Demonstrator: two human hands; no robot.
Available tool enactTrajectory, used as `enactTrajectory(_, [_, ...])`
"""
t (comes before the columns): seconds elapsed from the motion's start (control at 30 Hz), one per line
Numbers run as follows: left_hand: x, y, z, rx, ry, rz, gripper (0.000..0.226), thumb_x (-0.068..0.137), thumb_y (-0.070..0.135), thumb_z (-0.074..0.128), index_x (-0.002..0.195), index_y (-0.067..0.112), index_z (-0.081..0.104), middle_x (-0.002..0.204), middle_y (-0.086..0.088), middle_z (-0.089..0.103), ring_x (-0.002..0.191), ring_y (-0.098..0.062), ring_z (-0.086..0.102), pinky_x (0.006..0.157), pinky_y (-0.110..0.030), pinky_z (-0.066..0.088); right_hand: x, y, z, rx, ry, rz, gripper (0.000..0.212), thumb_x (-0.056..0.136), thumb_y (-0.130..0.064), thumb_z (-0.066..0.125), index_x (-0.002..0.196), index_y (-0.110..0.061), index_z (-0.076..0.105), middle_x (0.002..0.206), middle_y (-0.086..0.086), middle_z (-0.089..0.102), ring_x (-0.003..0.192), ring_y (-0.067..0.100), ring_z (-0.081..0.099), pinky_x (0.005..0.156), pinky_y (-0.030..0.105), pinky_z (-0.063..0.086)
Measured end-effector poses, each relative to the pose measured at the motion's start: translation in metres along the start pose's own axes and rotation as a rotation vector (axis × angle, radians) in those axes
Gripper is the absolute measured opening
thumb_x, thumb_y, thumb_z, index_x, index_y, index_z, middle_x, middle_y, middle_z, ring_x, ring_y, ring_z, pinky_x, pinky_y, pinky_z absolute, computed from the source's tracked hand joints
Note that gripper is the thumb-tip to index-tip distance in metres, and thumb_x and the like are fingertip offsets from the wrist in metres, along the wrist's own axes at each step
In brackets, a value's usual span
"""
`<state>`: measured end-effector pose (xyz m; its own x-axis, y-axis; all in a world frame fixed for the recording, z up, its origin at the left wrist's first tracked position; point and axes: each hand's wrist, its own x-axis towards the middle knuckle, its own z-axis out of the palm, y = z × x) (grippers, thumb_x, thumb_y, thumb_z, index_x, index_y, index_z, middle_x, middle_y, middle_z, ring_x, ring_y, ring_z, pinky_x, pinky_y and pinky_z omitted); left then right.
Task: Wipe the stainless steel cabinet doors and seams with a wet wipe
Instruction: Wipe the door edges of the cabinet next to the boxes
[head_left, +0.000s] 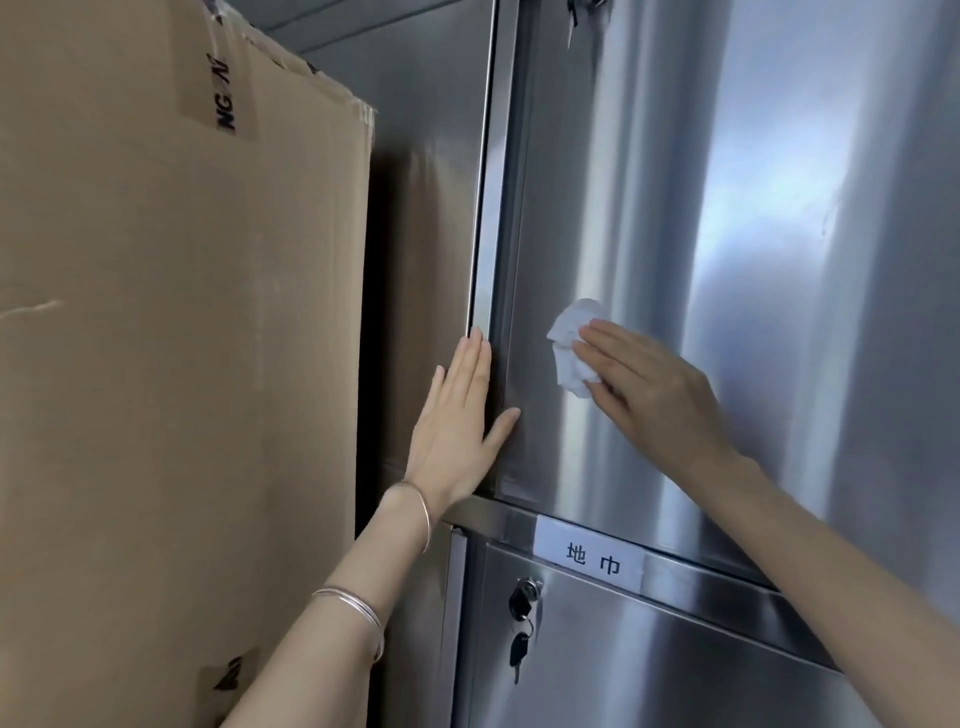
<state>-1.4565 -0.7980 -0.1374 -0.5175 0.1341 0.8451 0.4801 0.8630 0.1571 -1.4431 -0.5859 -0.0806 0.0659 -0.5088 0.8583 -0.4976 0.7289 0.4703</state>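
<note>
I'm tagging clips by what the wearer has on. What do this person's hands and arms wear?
No gloves or sleeves show. Behind the left hand, a thin silver bangle circles the wrist and a pair of bangles sits farther down the forearm. The right hand and arm wear nothing visible.

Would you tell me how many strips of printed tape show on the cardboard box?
2 tape strips: one near the top of the cardboard box, one near its bottom; more may be hidden.

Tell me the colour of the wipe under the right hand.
White; the wipe shows best in the head view.
</note>
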Motion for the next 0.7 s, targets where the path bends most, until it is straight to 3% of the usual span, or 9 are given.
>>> enactTrajectory(0.17, [-0.092, -0.025, 0.013, -0.155, 0.062, -0.198, 0.070, 0.090, 0.006, 0.053, 0.152, 0.013, 0.019, 0.158, 0.013, 0.007, 0.145, 0.002, 0.003, 0.118, -0.019, 0.010, -0.003, -0.002, -0.001, -0.007, 0.028, -0.007, 0.025, 0.086, -0.002, 0.065, 0.111, -0.002, 0.068, 0.121, 0.010, 0.064, 0.113, 0.025, 0.060, 0.091, 0.036, 0.052])
enactTrajectory(0.23, [-0.136, -0.030, 0.030, -0.163, -0.007, -0.265, 0.077, 0.088, 0.007, 0.057, 0.152, 0.014, 0.014, 0.158, 0.013, 0.004, 0.146, 0.002, 0.003, 0.118, -0.020, 0.011, -0.013, -0.008, 0.001, 0.037, 0.043, 0.028, 0.025, 0.084, 0.002, 0.066, 0.109, 0.000, 0.068, 0.120, 0.012, 0.064, 0.114, 0.028, 0.060, 0.090, 0.039, 0.052])
enactTrajectory(0.37, [-0.169, -0.032, 0.067, -0.128, -0.126, -0.345, 0.092, 0.089, 0.029, 0.064, 0.151, 0.014, -0.002, 0.157, 0.011, -0.015, 0.146, -0.002, -0.009, 0.114, -0.011, -0.003, -0.039, -0.023, 0.006, 0.059, 0.000, -0.026, 0.025, 0.082, 0.002, 0.069, 0.108, 0.002, 0.069, 0.119, 0.013, 0.064, 0.113, 0.027, 0.060, 0.091, 0.041, 0.052])
enactTrajectory(0.47, [-0.168, -0.029, 0.081, -0.086, -0.151, -0.377, 0.099, 0.085, 0.027, 0.067, 0.151, 0.009, -0.006, 0.156, 0.005, -0.020, 0.146, -0.008, -0.015, 0.116, -0.015, -0.005, -0.039, -0.022, 0.008, 0.084, -0.013, -0.015, 0.023, 0.084, 0.000, 0.068, 0.107, 0.001, 0.069, 0.118, 0.012, 0.065, 0.112, 0.027, 0.061, 0.090, 0.042, 0.053])
enactTrajectory(0.7, [-0.168, -0.026, 0.088, -0.073, -0.113, -0.411, 0.092, 0.081, 0.010, 0.061, 0.152, 0.004, 0.003, 0.157, 0.004, -0.015, 0.146, -0.009, -0.012, 0.118, -0.023, 0.017, -0.040, -0.023, 0.007, 0.158, -0.051, -0.054, 0.022, 0.085, -0.001, 0.066, 0.106, -0.001, 0.070, 0.116, 0.010, 0.066, 0.109, 0.025, 0.063, 0.090, 0.039, 0.053])
